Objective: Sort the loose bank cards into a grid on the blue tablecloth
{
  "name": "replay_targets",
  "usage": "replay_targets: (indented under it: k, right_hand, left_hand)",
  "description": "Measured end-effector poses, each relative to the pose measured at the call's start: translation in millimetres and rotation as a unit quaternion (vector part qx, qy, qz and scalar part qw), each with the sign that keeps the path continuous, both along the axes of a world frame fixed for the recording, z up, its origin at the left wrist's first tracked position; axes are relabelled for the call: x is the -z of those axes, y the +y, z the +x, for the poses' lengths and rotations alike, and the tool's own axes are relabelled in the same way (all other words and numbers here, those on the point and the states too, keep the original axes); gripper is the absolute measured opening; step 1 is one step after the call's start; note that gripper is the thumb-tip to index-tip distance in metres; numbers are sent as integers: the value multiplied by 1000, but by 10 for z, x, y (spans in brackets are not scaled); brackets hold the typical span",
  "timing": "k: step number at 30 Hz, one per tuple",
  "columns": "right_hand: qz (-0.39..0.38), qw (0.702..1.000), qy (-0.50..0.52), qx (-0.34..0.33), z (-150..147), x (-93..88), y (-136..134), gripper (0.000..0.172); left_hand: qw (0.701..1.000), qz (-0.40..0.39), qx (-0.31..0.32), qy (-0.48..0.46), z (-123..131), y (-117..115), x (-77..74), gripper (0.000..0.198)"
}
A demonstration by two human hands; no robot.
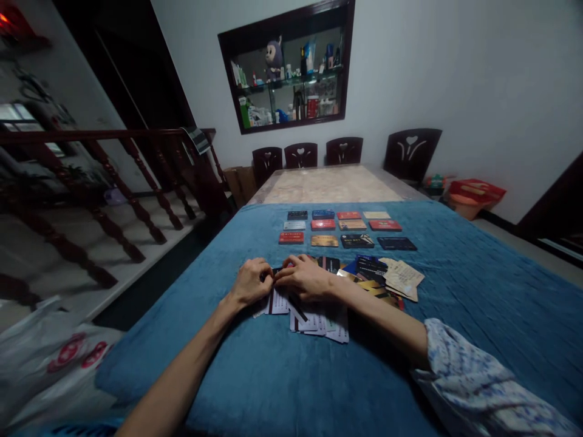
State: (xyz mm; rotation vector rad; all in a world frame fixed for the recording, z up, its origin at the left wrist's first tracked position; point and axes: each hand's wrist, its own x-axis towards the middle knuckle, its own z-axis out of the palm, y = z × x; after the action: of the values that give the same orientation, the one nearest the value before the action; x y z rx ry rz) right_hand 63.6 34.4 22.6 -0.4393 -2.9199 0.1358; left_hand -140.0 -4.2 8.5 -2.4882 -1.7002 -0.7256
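Observation:
My left hand is closed at the left end of a loose spread of cards, its fingertips meeting those of my right hand. What the left fingers pinch is hidden. The right hand lies bent over the cards, and what is under its fingers cannot be made out. White cards with dark stripes lie below both hands. To the right are mixed blue, black and gold cards and cream cards. Beyond the hands, small card stacks stand in three rows, among them a red stack and a black stack.
A blue cloth covers the near table; its marbled far part is bare. Dark chairs stand behind it. A white plastic bag is at the lower left, beside a wooden railing. Red bags sit at the right.

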Motion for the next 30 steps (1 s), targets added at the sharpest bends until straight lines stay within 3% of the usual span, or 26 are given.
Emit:
replay_targets:
  k: [8, 11, 16, 20, 30]
  right_hand:
    - [37, 998, 0, 50, 50, 20, 35, 30]
    - [39, 997, 3, 73, 59, 50, 71, 31]
    - [43, 995, -12, 93, 68, 71, 120, 34]
    - [43, 993, -21, 105, 66, 54, 106, 36]
    - [30, 993, -17, 114, 60, 69, 110, 39]
  left_hand:
    - [999, -20, 20, 25, 15, -54, -23, 14]
    - [997, -39, 44, 39, 28, -94, -57, 9]
    - [994, -75, 68, 33, 20, -121, -91, 20]
    - [992, -96, 77, 26, 12, -130, -101, 32]
    - [991, -100, 79, 30, -46, -132, -149, 32]
